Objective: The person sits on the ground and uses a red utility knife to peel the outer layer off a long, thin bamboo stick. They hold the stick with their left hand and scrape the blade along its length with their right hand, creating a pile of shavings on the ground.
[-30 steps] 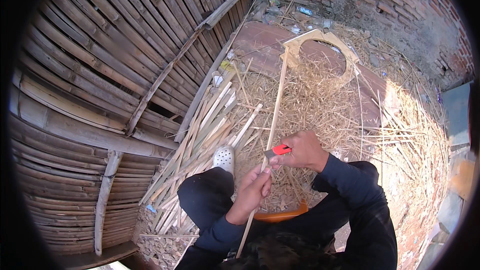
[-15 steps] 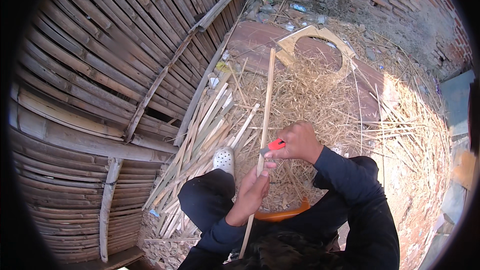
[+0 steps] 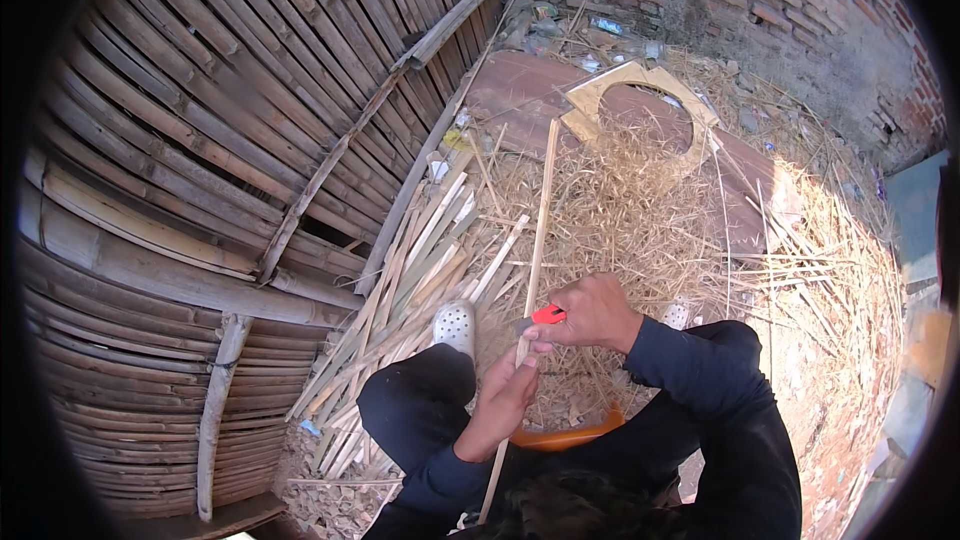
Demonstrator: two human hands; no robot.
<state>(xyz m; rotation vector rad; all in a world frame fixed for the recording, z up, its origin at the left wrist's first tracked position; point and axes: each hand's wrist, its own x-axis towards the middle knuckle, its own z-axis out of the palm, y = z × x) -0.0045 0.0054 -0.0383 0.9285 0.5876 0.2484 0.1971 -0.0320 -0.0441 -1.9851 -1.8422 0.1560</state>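
Note:
A long pale bamboo strip (image 3: pixel 543 210) runs upright between my knees, its far end leaning slightly right. My left hand (image 3: pixel 503 392) is closed around its lower part. In my right hand (image 3: pixel 598 310) is a red utility knife (image 3: pixel 547 315), gripped in the fingers just above the left hand. The knife's metal end meets the strip near my left thumb; the exact contact of the blade is too small to make out. The lower end of the strip passes by my left wrist toward my lap.
Cut bamboo strips (image 3: pixel 400 290) lie heaped at my left, beside a white clog (image 3: pixel 454 326). Shavings (image 3: pixel 630 210) cover the ground ahead, near a board with a round cut-out (image 3: pixel 640 75). A bamboo wall (image 3: pixel 200 120) stands left, a brick wall (image 3: pixel 760 0) behind. Something orange (image 3: pixel 570 433) curves beneath me.
Both hands and the knife sit slightly lower in the picture, and the strip's far end is lower too. The whole scene has shifted a little down and right. Both grips stay the same.

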